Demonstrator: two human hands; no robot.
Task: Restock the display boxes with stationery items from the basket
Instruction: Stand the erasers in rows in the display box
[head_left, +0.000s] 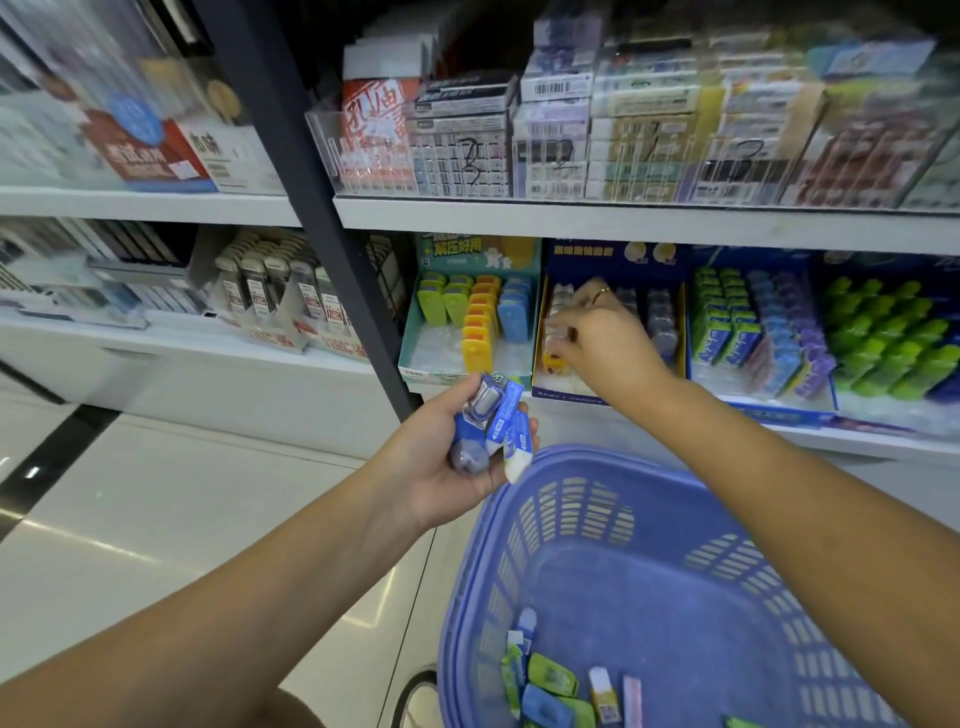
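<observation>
Left hand (457, 457): palm up, fingers curled around a bundle of blue packs (493, 421), held above the basket's near rim. Right hand (602, 332): reached into the dark-blue box (613, 260), fingers bent down onto its left row (556, 312); whether they pinch a pack cannot be told. The box stands on the lower shelf (857, 447). Basket (587, 457): blue, below both arms, with loose items (550, 680) on its bottom.
</observation>
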